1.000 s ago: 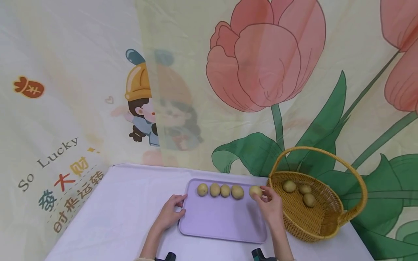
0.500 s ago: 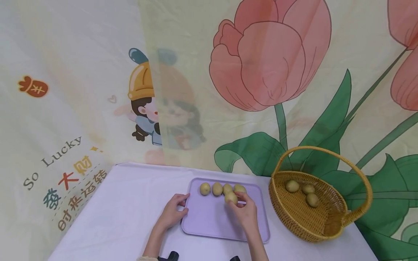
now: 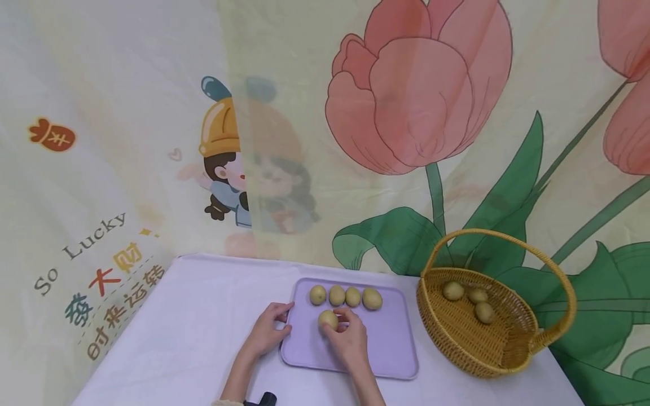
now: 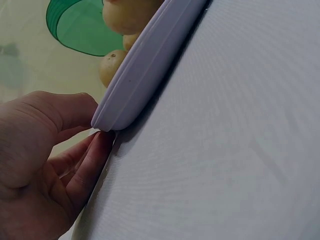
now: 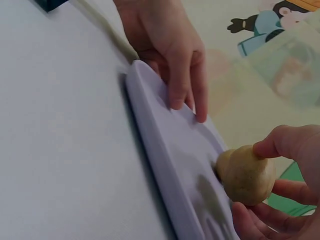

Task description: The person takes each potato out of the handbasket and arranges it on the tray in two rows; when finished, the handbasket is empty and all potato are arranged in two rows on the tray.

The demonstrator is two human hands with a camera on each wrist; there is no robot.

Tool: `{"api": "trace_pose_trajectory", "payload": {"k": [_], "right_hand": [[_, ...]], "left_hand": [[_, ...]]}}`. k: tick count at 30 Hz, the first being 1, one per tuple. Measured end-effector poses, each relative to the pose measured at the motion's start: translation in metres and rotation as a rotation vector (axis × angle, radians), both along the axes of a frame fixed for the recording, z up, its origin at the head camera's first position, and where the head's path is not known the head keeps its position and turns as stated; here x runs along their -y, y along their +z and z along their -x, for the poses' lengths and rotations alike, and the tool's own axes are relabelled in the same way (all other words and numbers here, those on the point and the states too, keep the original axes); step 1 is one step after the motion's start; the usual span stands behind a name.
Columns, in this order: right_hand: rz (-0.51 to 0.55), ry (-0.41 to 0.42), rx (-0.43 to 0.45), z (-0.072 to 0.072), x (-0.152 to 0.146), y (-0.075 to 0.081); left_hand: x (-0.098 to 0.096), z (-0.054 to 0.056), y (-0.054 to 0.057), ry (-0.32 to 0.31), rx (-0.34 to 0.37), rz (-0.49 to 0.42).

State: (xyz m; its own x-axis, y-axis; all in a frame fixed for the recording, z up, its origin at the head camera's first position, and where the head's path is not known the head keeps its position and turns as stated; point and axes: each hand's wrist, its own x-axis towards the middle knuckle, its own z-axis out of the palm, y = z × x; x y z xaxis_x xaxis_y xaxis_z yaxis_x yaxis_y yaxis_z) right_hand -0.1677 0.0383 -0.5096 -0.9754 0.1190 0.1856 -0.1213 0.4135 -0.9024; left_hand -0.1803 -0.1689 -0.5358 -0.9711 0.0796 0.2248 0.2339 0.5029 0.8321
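Note:
My right hand (image 3: 348, 338) pinches a small round potato (image 3: 328, 320) between thumb and fingers, above the left half of a lilac tray (image 3: 376, 344). In the right wrist view the held potato (image 5: 249, 175) is close, partly covering another potato. My left hand (image 3: 266, 331) holds the tray's left edge, its thumb and fingers at the rim; the left wrist view shows the tray rim (image 4: 145, 75) against the fingers (image 4: 90, 155). Several potatoes (image 3: 337, 295) lie in a row along the tray's far side.
A wicker basket (image 3: 477, 361) with a tall arched handle stands right of the tray, with three potatoes (image 3: 453, 291) inside. A white cloth (image 3: 193, 321) covers the table. Behind it hangs a printed backdrop (image 3: 284, 113) with tulips and a cartoon figure.
My right hand has carried its potato from the tray's right side near the basket leftward and nearer to me. The left hand has stayed at the tray's edge.

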Motion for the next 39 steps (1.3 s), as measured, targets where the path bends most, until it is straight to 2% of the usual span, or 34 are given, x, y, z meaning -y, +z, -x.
{"api": "trace_pose_trajectory", "payload": {"k": [8, 26, 39], "right_hand": [[-0.079, -0.018, 0.016, 0.0, 0.012, -0.009], [-0.079, 0.004, 0.026, 0.004, 0.014, -0.013], [-0.079, 0.041, 0.033, 0.002, 0.019, -0.012]], "left_hand": [[0.001, -0.002, -0.002, 0.0, -0.021, -0.01], [-0.002, 0.001, -0.003, -0.01, -0.042, -0.01], [-0.002, 0.0, -0.001, 0.0, -0.026, -0.009]]}}
